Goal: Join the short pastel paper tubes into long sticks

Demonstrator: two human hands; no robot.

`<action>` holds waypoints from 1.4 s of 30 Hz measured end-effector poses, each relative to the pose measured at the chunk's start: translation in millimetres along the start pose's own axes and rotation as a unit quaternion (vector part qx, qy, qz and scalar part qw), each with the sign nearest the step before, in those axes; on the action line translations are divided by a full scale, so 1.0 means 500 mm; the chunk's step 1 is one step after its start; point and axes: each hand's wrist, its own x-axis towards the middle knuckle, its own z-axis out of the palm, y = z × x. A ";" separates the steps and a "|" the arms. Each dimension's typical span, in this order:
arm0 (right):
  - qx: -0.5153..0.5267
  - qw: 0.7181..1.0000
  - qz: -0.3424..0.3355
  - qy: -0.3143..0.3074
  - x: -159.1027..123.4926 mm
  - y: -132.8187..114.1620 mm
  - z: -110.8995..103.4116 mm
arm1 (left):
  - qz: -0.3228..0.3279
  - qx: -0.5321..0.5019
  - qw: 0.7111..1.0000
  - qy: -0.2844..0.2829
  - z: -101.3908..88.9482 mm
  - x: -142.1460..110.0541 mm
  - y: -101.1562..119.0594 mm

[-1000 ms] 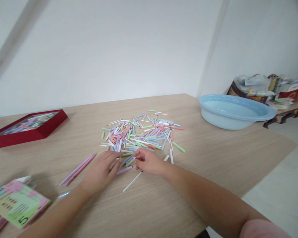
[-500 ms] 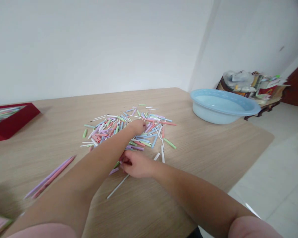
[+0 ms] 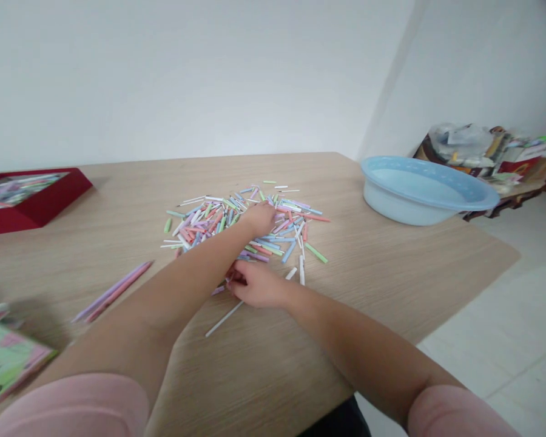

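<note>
Slim pastel pen parts (image 3: 213, 218), among them caps, tubes and thin white sticks, lie in a loose heap on the wooden table. My left hand (image 3: 260, 218) rests on the heap's middle, its fingertips hidden among the pieces. Nearer to me, my right hand (image 3: 257, 285) is curled at the heap's front edge, partly behind my left forearm. Its fingers are closed, but what they hold is hidden. A long white stick (image 3: 224, 318) pokes out below the right hand, and a white tube (image 3: 301, 270) lies beyond its wrist.
Two whole pens (image 3: 113, 292), purple and pink, lie left of my left forearm. A red box (image 3: 50, 203) full of pens stands at the far left. A green-and-pink packet (image 3: 13, 358) is at the near left. A blue basin (image 3: 404, 203) stands at the right rear.
The view has shifted, so the table items appear farther right and slightly higher. My left hand has turned flatter over the heap. My right hand stays at the heap's near edge.
</note>
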 end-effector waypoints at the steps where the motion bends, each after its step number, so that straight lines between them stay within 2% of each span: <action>1: 0.012 1.000 -0.001 0.004 0.000 0.004 0.002 | -0.005 -0.015 1.000 0.017 -0.012 -0.011 -0.003; 4: 0.076 0.997 0.008 0.004 0.000 0.019 0.011 | -0.044 -0.054 0.995 0.071 -0.045 -0.072 -0.018; 6: 0.121 0.992 0.020 -0.005 -0.001 0.024 0.017 | -0.079 -0.089 0.986 0.116 -0.062 -0.146 -0.026; 8: 0.152 0.988 0.029 -0.009 -0.003 0.020 0.020 | -0.135 -0.245 0.940 0.194 -0.072 -0.246 -0.028; 9: 0.164 0.986 0.032 -0.009 -0.005 0.015 0.020 | -0.164 -0.304 0.915 0.208 -0.074 -0.302 -0.026; 13: 0.211 0.977 0.029 0.003 -0.016 -0.016 0.014 | -0.242 -0.434 0.852 0.167 -0.066 -0.506 -0.006; 14: 0.221 0.975 0.030 0.009 -0.018 -0.025 0.012 | -0.260 -0.451 0.837 0.168 -0.061 -0.540 -0.001; 16: 0.241 0.969 0.042 0.027 -0.023 -0.043 0.010 | -0.269 -0.444 0.839 0.162 -0.052 -0.584 0.005; 20: 0.284 0.955 0.052 0.074 -0.032 -0.074 0.012 | -0.241 -0.410 0.871 0.124 -0.036 -0.596 0.004; 24: 0.291 0.950 0.035 0.108 -0.039 -0.089 0.020 | -0.191 -0.420 0.882 0.100 -0.028 -0.588 0.002; 30: 0.266 0.954 0.018 0.139 -0.045 -0.078 0.025 | -0.139 -0.434 0.885 0.093 -0.029 -0.593 0.007; 35: 0.270 0.948 0.000 0.169 -0.048 -0.077 0.022 | -0.134 -0.436 0.886 0.080 -0.033 -0.593 0.010; 42: 0.267 0.952 -0.001 0.148 -0.048 -0.072 0.018 | -0.131 -0.449 0.880 0.083 -0.033 -0.592 0.009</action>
